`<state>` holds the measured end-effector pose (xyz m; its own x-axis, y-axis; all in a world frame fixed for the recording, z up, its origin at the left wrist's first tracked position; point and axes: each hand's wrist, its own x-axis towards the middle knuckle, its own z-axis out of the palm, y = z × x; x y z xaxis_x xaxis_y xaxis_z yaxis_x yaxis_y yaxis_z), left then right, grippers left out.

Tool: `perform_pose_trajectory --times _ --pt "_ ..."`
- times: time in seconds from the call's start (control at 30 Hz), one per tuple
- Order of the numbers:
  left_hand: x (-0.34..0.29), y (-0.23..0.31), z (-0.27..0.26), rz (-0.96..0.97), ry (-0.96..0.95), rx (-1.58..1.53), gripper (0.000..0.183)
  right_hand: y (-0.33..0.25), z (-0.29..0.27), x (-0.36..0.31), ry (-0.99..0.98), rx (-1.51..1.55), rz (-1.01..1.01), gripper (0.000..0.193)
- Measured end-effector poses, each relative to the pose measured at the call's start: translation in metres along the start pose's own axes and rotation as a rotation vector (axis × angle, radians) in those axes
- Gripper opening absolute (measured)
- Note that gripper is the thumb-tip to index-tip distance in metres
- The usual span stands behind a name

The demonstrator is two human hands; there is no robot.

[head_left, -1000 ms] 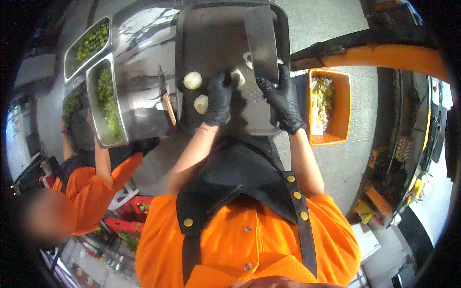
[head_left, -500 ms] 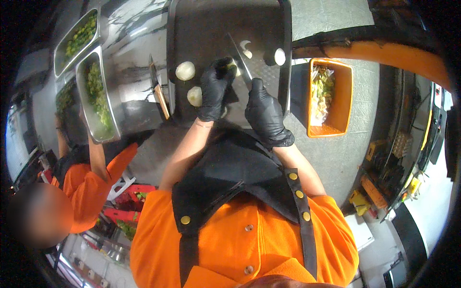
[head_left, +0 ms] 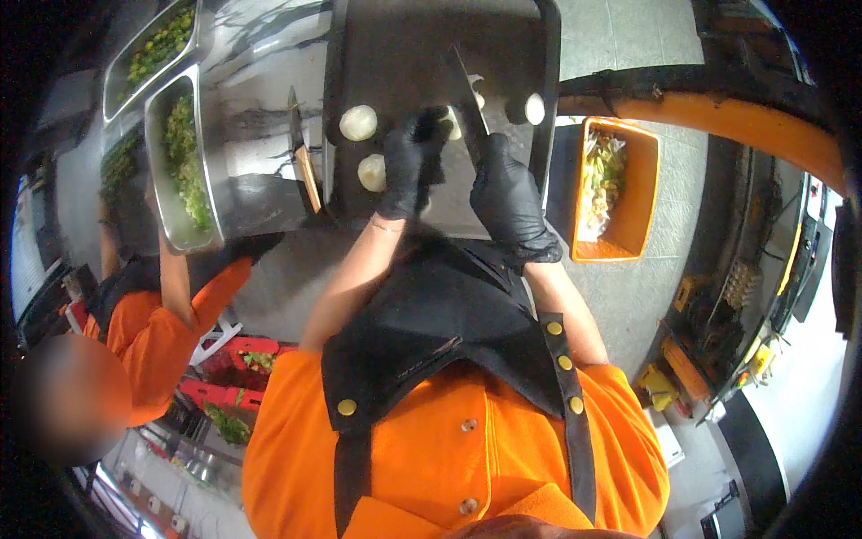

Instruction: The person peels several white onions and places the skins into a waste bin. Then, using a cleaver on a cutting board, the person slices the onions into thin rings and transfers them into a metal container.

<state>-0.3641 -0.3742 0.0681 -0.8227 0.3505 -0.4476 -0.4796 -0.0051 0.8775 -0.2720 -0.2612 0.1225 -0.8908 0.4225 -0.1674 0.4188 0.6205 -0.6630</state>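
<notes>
Both my hands wear black gloves and work over a dark rectangular tray (head_left: 404, 54). My right hand (head_left: 512, 193) is closed round the handle of a knife (head_left: 469, 90), its blade pointing away from me. Beside the blade, my left hand (head_left: 409, 171) is curled with a pale onion (head_left: 452, 124) at its fingertips; glove and shadow hide most of the grip. Two peeled white onions, a far one (head_left: 358, 123) and a near one (head_left: 372, 172), lie left of that hand. Another white onion (head_left: 535, 109) sits near the tray's right side, and a small pale scrap (head_left: 477, 88) lies behind the blade.
A wooden-handled knife (head_left: 307, 175) lies left of the tray. Farther left stand a metal pan (head_left: 213, 193) of chopped greens and a second pan (head_left: 109, 99). A co-worker in an orange sleeve (head_left: 153, 359) reaches there. An orange bin (head_left: 639, 193) holding peelings stands right.
The view has shifted slightly, so the tray appears farther right. The knife blade stands a little farther from my left fingers, and the onion beside them remains near the blade.
</notes>
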Motion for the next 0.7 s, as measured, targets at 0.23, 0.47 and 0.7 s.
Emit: perform_pose_trajectory --times 0.23,0.47,0.7 --pt "0.012 -0.027 -0.004 0.279 -0.005 0.172 0.026 -0.007 -0.001 -0.013 0.007 -0.004 0.051 0.021" --pt "0.005 -0.008 -0.001 0.047 -0.001 0.092 0.022 -0.011 0.007 -0.012 -0.025 -0.001 0.055 0.020" --pt "0.018 -0.017 -0.003 0.536 0.038 0.587 0.027 -0.005 0.003 0.042 0.008 0.151 -0.102 0.023"
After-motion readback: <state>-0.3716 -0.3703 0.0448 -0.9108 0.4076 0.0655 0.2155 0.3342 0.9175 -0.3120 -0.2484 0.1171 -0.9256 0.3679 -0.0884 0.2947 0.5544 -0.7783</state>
